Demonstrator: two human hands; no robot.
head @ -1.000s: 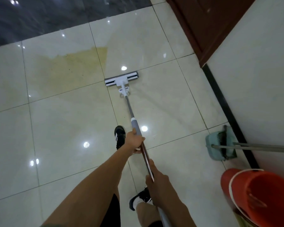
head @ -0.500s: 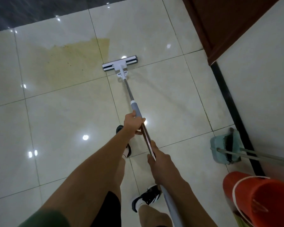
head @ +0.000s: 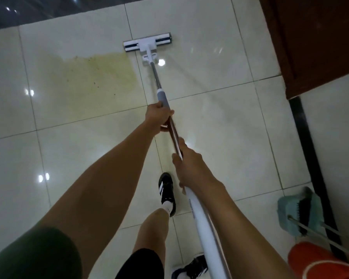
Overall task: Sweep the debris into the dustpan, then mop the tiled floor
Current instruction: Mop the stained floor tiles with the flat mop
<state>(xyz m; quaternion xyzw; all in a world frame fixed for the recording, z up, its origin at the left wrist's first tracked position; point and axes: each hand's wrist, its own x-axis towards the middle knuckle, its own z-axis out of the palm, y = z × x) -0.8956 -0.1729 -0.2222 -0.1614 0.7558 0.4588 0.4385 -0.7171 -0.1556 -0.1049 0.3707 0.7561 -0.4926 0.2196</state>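
Right hand: clenched round the mop pole, nearest the body.
Left hand: wrapped round the pole's grey sleeve, beyond the right fingers.
Mop head: pressed flat on the tiled floor, far beyond both hands, beside the yellowish stain.
Dustpan: set against the wall, right of the right hand.

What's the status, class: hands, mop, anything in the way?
Both hands on mop pole: left forward, right behind. Mop head flat on tile, beside yellow stain. Path ahead clear; dustpan and bucket at right wall.
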